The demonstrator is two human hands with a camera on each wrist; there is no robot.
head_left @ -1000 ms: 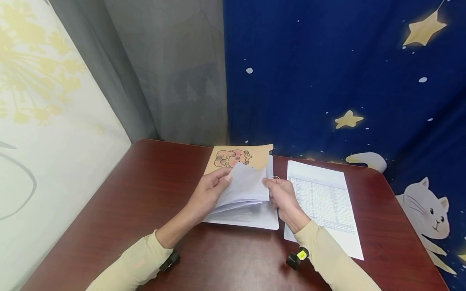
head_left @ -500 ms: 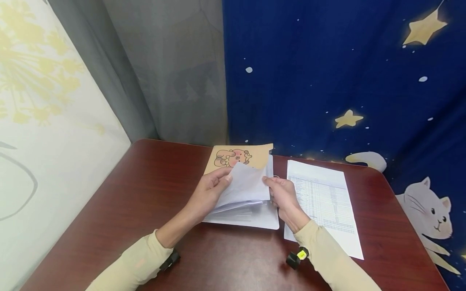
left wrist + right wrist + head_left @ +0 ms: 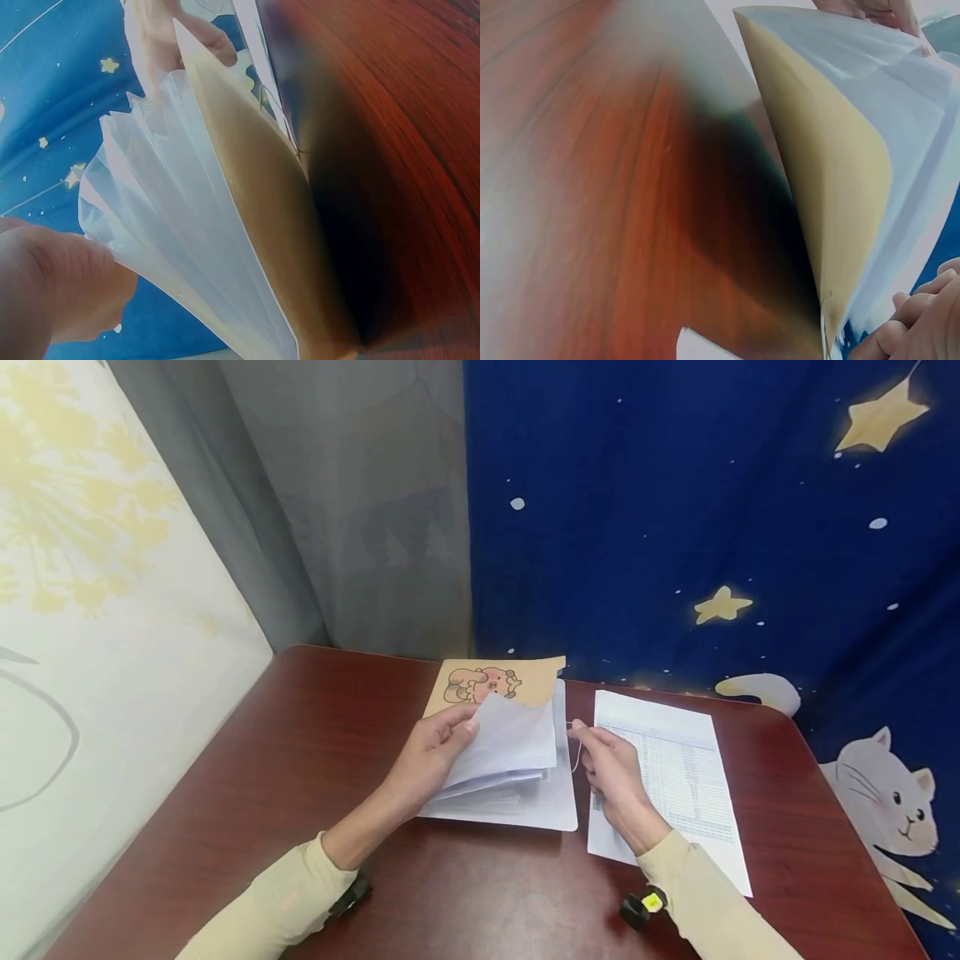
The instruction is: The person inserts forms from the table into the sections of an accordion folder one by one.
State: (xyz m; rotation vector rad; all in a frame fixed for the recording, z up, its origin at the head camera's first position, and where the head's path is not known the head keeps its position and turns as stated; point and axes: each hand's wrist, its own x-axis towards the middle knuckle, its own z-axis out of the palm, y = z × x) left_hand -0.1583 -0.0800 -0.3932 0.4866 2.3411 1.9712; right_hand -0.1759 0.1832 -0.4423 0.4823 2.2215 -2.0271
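Note:
An expanding file lies on the table, its yellow cover with a cartoon bear standing at the far side. Translucent pleated pockets fan apart in the left wrist view. My left hand pinches the upper edge of the pockets at their left side, thumb on top. To the right of the file is my right hand, its fingers loosely bent and apart from the pale front sheet. A thin cord loop hangs at the file's right edge, close to the right fingertips.
A paper printed with a table lies on the right, partly under my right forearm in the head view. The reddish-brown table meets a grey curtain and a blue starry curtain at the back.
My right hand has let go of the front sheet's right edge and moved to the right, over the printed paper's left side. The left hand keeps its grip in place.

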